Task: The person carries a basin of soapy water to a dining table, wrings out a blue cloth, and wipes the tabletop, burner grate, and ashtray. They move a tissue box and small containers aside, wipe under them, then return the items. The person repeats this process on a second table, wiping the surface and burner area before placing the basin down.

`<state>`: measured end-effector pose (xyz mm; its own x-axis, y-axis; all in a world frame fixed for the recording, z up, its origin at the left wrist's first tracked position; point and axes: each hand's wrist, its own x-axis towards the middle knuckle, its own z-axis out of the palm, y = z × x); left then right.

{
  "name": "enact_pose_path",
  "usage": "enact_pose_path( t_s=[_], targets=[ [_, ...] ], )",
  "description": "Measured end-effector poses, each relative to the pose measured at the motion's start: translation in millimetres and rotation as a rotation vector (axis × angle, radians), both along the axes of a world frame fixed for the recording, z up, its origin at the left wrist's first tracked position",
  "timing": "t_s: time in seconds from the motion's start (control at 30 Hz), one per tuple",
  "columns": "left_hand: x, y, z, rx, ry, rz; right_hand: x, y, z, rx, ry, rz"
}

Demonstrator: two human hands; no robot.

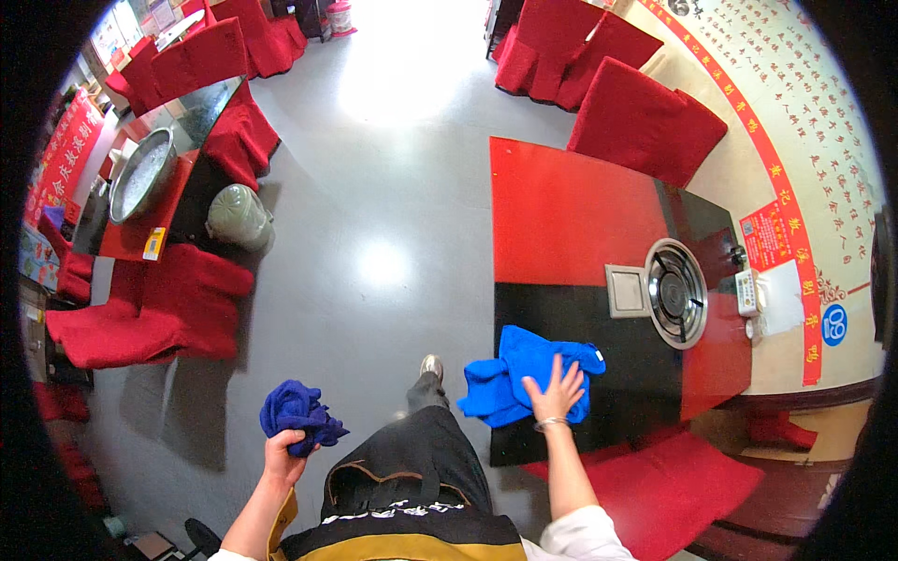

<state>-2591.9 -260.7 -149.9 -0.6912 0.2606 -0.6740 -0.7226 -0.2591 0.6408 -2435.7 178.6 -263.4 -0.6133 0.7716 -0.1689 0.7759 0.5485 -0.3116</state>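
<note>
My left hand (282, 451) grips a crumpled dark blue cloth (298, 415), held up over the floor to the left of my body. With its fingers spread, my right hand (556, 395) is over a bright blue cloth (531, 356); whether the palm presses on it I cannot tell. That cloth is bunched at the near left part of a red and black table (568, 210), partly hanging past the edge. A round metal burner (675, 289) is set into the tabletop, with a square metal panel (626, 291) beside it.
Red-covered chairs (649, 119) stand around the right table, one (673, 491) at its near side. On the left table, a large metal basin (144, 175) holds foamy liquid. A lidded bin (238, 216) stands below it. Grey floor (379, 189) runs between the tables. A tissue box (748, 292) is by the wall.
</note>
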Motion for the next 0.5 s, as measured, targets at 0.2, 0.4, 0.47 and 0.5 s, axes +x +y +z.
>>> enact_pose_path(
  t_s=[0.2,0.4,0.47,0.5],
  targets=[
    [-47.0,2.5,-0.5,-0.074,0.061,0.084,-159.6,34.3,-39.6,0.364,0.066,0.054],
    [-140.1,50.3,-6.5,-0.059,0.008,0.125,-364.4,124.8,-37.4,0.362,0.075,0.189],
    [-176.4,73.0,-0.9,-0.102,-0.04,0.16,-432.3,134.1,-34.1,0.355,0.136,0.263],
    [-196.4,83.5,2.9,-0.105,-0.035,0.13,-464.6,138.0,-32.1,0.322,0.106,0.298]
  ],
)
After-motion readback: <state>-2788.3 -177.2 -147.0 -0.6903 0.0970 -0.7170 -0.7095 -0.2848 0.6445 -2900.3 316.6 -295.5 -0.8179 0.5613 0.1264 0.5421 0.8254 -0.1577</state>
